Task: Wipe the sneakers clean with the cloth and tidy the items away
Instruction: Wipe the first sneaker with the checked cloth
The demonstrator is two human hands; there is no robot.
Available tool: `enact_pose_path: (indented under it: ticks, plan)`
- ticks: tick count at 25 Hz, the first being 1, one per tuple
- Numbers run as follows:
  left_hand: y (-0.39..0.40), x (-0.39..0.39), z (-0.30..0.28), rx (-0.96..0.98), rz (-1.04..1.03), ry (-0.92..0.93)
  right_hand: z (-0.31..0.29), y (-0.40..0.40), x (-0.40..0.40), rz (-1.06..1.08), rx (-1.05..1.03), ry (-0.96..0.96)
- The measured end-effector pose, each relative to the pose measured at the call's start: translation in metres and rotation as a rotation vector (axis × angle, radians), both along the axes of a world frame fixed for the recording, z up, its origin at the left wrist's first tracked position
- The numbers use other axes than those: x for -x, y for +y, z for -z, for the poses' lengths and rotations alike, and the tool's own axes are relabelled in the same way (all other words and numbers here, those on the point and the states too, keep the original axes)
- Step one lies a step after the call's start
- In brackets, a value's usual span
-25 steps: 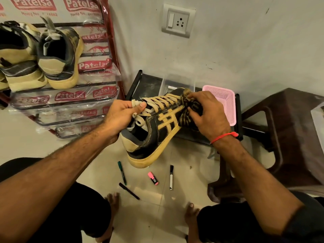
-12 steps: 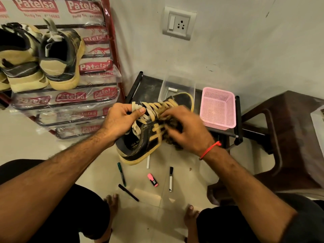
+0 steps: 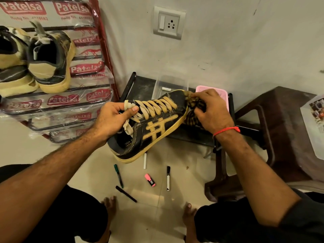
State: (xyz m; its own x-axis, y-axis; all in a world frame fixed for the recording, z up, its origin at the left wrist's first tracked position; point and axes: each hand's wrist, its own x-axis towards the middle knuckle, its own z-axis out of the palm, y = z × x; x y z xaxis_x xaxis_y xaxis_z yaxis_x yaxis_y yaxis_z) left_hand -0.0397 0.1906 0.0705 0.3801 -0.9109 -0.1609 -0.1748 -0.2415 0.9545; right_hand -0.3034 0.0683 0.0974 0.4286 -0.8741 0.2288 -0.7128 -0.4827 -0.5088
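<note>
Pale floor tiles (image 3: pixel 178 213) meet a grey-white wall carrying a switch and socket plate (image 3: pixel 169 23). At the left stands a shoe rack (image 3: pixel 103 55) still wrapped in clear plastic printed with the red word "Patelsa" and a line reading "Regd No."; the digits after it are too smeared to read with confidence. Two black and tan sneakers (image 3: pixel 50 58) sit heel-out on its upper shelf.

Above the floor, the left hand (image 3: pixel 112 118) grips a black sneaker (image 3: pixel 154 127) with tan stripes and tan laces, thumb pinching the tongue and laces near the collar. White lettering inside the heel reads partly "OGA". The right hand (image 3: pixel 213 111), a red thread (image 3: pixel 226 130) round its wrist, clutches a brown striped cloth (image 3: pixel 194 111) pressed against the toe of the shoe.

Behind them, a low black table (image 3: pixel 140 86) holds a clear plastic box (image 3: pixel 172 85) and a pink basket (image 3: pixel 222 92) along its back edge. On the floor below lie a green marker (image 3: pixel 118 176), a black pen (image 3: pixel 126 194), a pink highlighter (image 3: pixel 150 180), a white marker (image 3: pixel 168 178) and a white stick (image 3: pixel 145 160). A brown plastic stool (image 3: pixel 280 130) stands at the right.
</note>
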Motion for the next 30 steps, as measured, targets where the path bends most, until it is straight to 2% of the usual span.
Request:
enact_pose_path:
  ticks: [4, 8, 11, 14, 16, 17, 19, 22, 25, 28, 30]
  plan:
    - [0.001, 0.001, -0.002, 0.033, -0.044, 0.036, -0.002, 0.006, -0.005, -0.088, 0.003, -0.053]
    - [0.002, -0.002, -0.001, 0.018, -0.071, 0.021, -0.003, 0.024, -0.021, -0.112, -0.063, 0.059]
    - [0.005, 0.003, 0.005, -0.055, 0.003, -0.046, -0.005, 0.021, -0.021, -0.089, -0.240, 0.284]
    - [0.007, 0.018, 0.009, -0.080, 0.075, -0.091, -0.003, 0.018, -0.010, -0.048, -0.458, 0.600]
    - [0.004, 0.017, 0.000, -0.019, -0.028, 0.023, -0.004, 0.015, 0.001, -0.061, -0.536, 0.790]
    - [0.001, 0.013, -0.006, 0.022, -0.083, 0.092, -0.004, 0.015, 0.005, -0.057, -0.565, 0.818]
    - [-0.002, 0.004, -0.015, 0.076, -0.142, 0.150, -0.004, 0.013, 0.008, -0.024, -0.573, 0.737]
    - [-0.001, 0.002, -0.015, 0.071, -0.138, 0.113, -0.008, 0.013, 0.000, 0.004, -0.476, 0.501]
    - [0.002, 0.002, -0.014, 0.012, -0.148, 0.100, -0.014, 0.016, -0.012, -0.018, -0.310, 0.206]
    - [0.000, 0.000, -0.013, -0.084, -0.167, 0.169, -0.017, 0.025, -0.022, -0.077, -0.174, -0.104]
    - [-0.002, 0.003, -0.009, -0.172, -0.180, 0.215, -0.013, 0.028, -0.025, -0.115, -0.148, -0.174]
